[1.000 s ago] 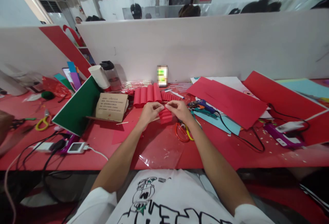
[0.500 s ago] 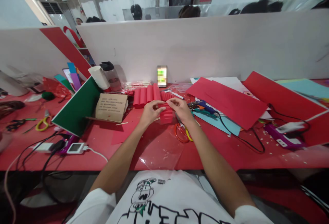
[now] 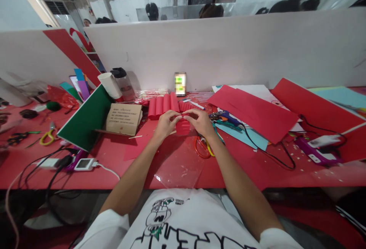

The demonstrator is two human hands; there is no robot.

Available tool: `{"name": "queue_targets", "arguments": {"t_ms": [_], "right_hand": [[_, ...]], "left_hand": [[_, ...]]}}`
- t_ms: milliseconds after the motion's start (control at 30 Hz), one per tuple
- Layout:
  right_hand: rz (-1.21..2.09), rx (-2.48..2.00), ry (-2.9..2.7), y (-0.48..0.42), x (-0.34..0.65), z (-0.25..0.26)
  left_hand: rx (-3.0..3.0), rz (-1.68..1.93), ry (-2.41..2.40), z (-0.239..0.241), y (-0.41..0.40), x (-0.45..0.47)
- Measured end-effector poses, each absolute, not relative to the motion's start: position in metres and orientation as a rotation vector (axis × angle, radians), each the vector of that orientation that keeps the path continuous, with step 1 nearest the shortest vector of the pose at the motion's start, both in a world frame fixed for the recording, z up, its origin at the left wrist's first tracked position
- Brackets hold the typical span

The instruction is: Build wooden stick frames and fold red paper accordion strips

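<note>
Between my two hands is a red piece of folded paper [image 3: 183,127] with crosswise creases, its lower part hanging toward me. My left hand [image 3: 166,124] pinches its upper left edge between thumb and fingers. At the upper right edge, my right hand [image 3: 201,122] grips it the same way, the two thumbs close together. Just behind my left hand stand several red paper rolls [image 3: 160,106] side by side. Scissors with red-orange handles [image 3: 201,148] lie on the table by my right wrist. Part of the folded paper is hidden by my fingers.
A cardboard box [image 3: 124,119] and a green board [image 3: 85,121] stand on the left. A phone [image 3: 180,85] leans on the white partition. To the right lie a blue glue gun [image 3: 227,118], red sheets [image 3: 254,113] and a purple power strip [image 3: 316,153] with cables.
Both hands have shifted slightly left and their fingertips have come over the top edge of the red paper. The paper's hanging part now sits a little further left and higher.
</note>
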State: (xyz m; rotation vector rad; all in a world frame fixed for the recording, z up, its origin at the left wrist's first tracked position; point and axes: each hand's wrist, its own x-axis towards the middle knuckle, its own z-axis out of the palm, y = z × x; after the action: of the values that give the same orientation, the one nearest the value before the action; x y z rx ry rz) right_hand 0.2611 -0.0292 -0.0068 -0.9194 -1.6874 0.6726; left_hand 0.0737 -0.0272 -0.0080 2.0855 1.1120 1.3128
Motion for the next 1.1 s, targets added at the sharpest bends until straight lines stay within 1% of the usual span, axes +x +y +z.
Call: {"name": "queue_targets", "arguments": {"t_ms": [67,267,533,667,867,1100], "right_hand": [[0.621,-0.938,-1.701,-0.031,0.262,-0.005],[0.637,-0.977,-1.726,-0.033,0.264,-0.002],[0.658,-1.086,-1.805,-0.027,0.269,-0.009],[0.699,-1.04,-1.801,-0.025,0.267,-0.013],[0.839,-0.948,-1.802,-0.027,0.266,-0.011],[0.796,-0.928,-1.746,-0.027,0.267,-0.01]], "left_hand": [[2.079,1.296,1.128,-0.008,-0.027,0.074],[1.95,1.241,1.141,-0.008,-0.027,0.074],[1.81,1.127,1.014,-0.009,-0.027,0.072],[1.763,1.16,1.021,-0.013,-0.023,0.072],[1.912,1.233,1.14,-0.014,-0.022,0.07],[1.911,1.247,1.092,-0.009,-0.028,0.074]]}}
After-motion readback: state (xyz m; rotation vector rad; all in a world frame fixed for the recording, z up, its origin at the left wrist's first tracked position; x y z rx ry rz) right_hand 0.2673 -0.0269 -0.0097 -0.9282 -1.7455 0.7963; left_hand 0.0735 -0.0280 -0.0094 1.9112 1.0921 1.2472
